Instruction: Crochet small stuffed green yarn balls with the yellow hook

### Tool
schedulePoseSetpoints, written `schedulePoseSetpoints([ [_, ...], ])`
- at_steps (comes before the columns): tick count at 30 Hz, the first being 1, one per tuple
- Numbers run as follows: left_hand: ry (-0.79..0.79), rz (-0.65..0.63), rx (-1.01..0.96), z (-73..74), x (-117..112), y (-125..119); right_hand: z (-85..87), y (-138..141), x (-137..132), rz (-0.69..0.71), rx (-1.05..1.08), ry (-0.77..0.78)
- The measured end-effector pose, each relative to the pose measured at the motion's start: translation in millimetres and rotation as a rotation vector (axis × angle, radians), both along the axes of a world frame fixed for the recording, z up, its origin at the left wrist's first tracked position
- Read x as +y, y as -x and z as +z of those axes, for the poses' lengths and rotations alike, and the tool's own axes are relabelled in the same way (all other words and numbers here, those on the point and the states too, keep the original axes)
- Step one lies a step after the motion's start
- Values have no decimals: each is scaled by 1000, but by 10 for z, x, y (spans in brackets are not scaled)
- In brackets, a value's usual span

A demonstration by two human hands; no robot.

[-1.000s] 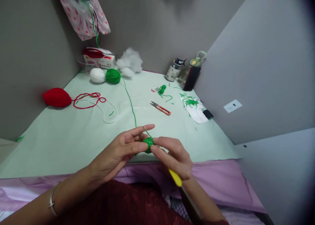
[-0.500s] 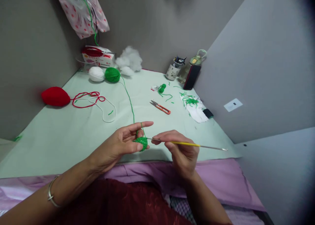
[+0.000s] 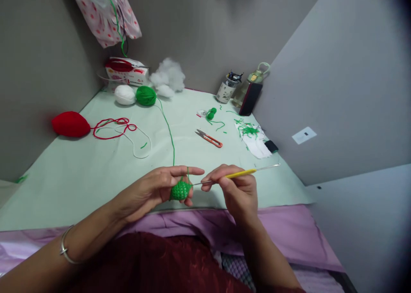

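A small green crochet piece [image 3: 180, 190] rests in my left hand [image 3: 157, 186], held by the thumb and curled fingers. Green yarn loops over the outstretched index finger and runs back across the table to a green yarn ball [image 3: 146, 96]. My right hand [image 3: 239, 189] grips a crochet hook [image 3: 240, 173] with a yellow handle and metal ends, much like a pen. The hook's left end meets the right edge of the crochet piece; its exact tip is too small to make out. Its other end points up to the right.
Orange thread snips [image 3: 209, 139] lie mid-table, near a small green crocheted bit [image 3: 211, 113]. White yarn [image 3: 125, 95], red yarn [image 3: 71, 124] and stuffing [image 3: 168, 77] are at the left and back. Green scraps [image 3: 248, 130] lie on white paper. A phone [image 3: 251, 99] leans against a bottle [image 3: 257, 77].
The crochet piece has turned in my left hand, showing more of its side, and the left thumb has lifted higher. The hook's far end has swung upward and to the left.
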State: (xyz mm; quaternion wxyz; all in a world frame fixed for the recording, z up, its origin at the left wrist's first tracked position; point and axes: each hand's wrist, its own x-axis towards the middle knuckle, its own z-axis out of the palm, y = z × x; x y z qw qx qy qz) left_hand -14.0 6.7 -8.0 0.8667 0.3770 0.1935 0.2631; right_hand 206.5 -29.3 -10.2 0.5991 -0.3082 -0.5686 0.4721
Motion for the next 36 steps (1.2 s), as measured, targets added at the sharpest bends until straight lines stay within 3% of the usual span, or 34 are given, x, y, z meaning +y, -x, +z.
schedulePoseSetpoints([
  [4, -14, 23, 27, 19, -5, 2, -15, 22, 7, 32, 124, 84],
  [7, -132, 74, 158, 35, -28, -7, -39, 82, -20, 29, 152, 66],
  [11, -290, 121, 298, 42, -56, -53, -70, 161, -62, -101, -96, -125],
  [14, -410, 225, 365, 33, -58, -95, -84, 188, -60, -169, -239, -218],
  [23, -557, 399, 504, 64, -94, -125, -167, 199, 4, -87, 57, 7],
  [36, -663, 400, 564, 117, -46, -109, -50, 111, -14, -11, -95, -101],
])
